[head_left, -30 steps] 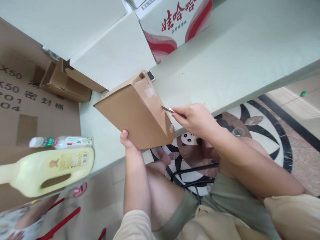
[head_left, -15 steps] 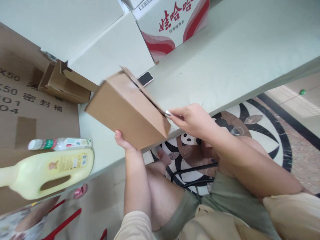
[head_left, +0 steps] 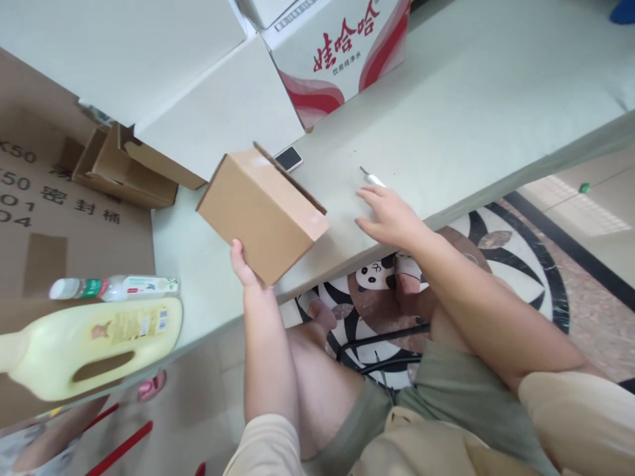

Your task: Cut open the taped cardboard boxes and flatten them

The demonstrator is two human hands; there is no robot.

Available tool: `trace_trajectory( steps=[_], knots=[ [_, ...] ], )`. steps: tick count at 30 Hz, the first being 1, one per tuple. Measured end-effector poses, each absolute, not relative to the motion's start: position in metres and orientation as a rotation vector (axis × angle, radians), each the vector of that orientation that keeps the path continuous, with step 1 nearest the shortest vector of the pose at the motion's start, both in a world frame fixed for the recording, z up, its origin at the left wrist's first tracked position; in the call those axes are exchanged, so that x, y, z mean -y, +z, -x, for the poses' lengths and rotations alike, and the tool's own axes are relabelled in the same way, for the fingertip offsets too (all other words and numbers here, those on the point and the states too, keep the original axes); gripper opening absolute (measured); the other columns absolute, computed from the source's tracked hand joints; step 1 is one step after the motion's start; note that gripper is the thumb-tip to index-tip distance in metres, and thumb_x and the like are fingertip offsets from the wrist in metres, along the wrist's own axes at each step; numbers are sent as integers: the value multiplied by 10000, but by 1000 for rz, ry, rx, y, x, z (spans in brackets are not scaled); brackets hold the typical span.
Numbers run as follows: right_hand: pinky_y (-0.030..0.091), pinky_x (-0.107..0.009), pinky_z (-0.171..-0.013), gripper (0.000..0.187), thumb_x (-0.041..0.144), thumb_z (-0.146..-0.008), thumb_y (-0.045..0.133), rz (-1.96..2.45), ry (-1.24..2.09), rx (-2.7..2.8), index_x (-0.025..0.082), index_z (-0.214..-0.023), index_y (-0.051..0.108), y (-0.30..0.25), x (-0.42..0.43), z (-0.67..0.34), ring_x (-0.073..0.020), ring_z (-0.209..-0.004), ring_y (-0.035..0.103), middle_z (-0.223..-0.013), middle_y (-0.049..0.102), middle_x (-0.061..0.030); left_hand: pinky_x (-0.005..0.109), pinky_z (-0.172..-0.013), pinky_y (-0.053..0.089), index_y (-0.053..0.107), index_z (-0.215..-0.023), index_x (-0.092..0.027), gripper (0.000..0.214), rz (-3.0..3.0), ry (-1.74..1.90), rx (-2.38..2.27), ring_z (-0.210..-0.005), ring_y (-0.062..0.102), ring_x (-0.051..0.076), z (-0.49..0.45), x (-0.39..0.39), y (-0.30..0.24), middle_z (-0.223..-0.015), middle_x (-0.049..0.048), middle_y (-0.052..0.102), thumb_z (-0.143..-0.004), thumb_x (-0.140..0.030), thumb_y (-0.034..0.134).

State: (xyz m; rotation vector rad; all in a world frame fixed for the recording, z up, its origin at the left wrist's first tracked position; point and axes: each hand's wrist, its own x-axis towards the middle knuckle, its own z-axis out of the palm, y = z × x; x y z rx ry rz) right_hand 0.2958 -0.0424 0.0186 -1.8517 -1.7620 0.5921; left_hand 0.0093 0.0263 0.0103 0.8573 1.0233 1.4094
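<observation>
My left hand [head_left: 245,266] is closed on a brown cardboard box [head_left: 258,218], with the thumb on its side face and the other fingers hidden behind or beneath it. The box is tilted over the table's front edge, and a flap stands slightly raised along its far upper edge. To the right of it, my right hand [head_left: 389,215] rests at the table with thumb and fingers apart. A small white-handled knife [head_left: 373,178] with a thin metal tip lies just beyond those fingers, partly hidden by them.
A phone [head_left: 288,158] lies behind the box, beside white cartons [head_left: 223,99] and a red-and-white water carton [head_left: 342,63]. At left are an open cardboard box [head_left: 124,165], a clear bottle [head_left: 116,287] and a large yellow jug [head_left: 99,350]. The table edge [head_left: 476,192] runs diagonally.
My right hand has moved away from the box flap, up and to the right, and let go of the knife on the table. My left hand has turned the box slightly.
</observation>
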Motion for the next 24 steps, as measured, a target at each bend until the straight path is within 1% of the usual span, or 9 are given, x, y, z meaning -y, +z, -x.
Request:
trace_trajectory(
  steps=[3,6,8,10,14,18,19,21,24],
  knots=[
    [300,-569,-1275,674,398,-842,657,1521,688,1917,143,-1460,567,15,45,-288,-369,-1508,401,-1558,516,-172,406,-926,561,685,-1139,-232,674,-807,1311,-1025,-1033,693,256,-10,-23,9,-1193,86,716,-718,-757,674],
    [279,-600,-1272,714,484,-832,668,1374,721,1896,214,-1479,534,14,44,-283,-363,-1519,379,-1596,475,-138,361,-874,565,704,-1065,-212,683,-810,1301,-1043,-977,699,231,-10,-20,8,-1114,89,726,-716,-795,644],
    [292,-601,-1257,737,527,-838,657,1318,717,1846,219,-1491,506,14,42,-283,-365,-1511,382,-1606,458,-147,312,-780,558,710,-942,-189,625,-855,1355,-1062,-887,699,211,-9,-20,5,-975,80,728,-687,-758,694],
    [311,-586,-1242,729,544,-842,643,1272,711,1810,198,-1471,516,15,40,-283,-372,-1473,422,-1567,498,-169,277,-698,534,696,-857,-177,525,-910,1413,-1053,-781,682,181,-8,-20,4,-867,59,712,-654,-654,776],
    [434,-554,-1130,636,525,-858,606,1348,830,1684,156,-1376,571,20,39,-278,-370,-1302,566,-1384,627,-205,252,-672,510,686,-861,-183,380,-929,1456,-999,-751,663,153,-8,-20,5,-866,36,707,-672,-490,805],
    [510,-479,-923,606,512,-711,781,1630,760,1383,191,-1189,593,23,41,-271,-315,-1042,627,-1137,681,-139,268,-712,497,660,-841,-193,354,-885,1517,-1089,-800,650,161,-9,-21,5,-878,27,692,-719,-506,773],
    [506,-444,-860,540,512,-708,785,1680,707,1304,202,-1103,588,24,41,-270,-275,-938,615,-1029,671,-101,270,-712,491,653,-842,-196,364,-874,1527,-1134,-796,644,159,-8,-22,5,-868,22,684,-739,-528,759],
    [463,-372,-756,354,534,-809,687,1675,651,1203,223,-886,536,24,42,-269,-196,-774,536,-819,579,-27,283,-735,499,653,-855,-201,377,-844,1539,-1172,-821,652,168,-4,-23,3,-872,21,683,-783,-567,704],
    [394,-314,-675,393,540,-939,509,1538,743,1127,232,-707,425,24,42,-270,-146,-671,429,-669,420,17,288,-752,516,643,-783,-205,310,-833,1600,-1094,-817,660,171,1,-26,3,-830,14,676,-807,-515,638]
  ],
)
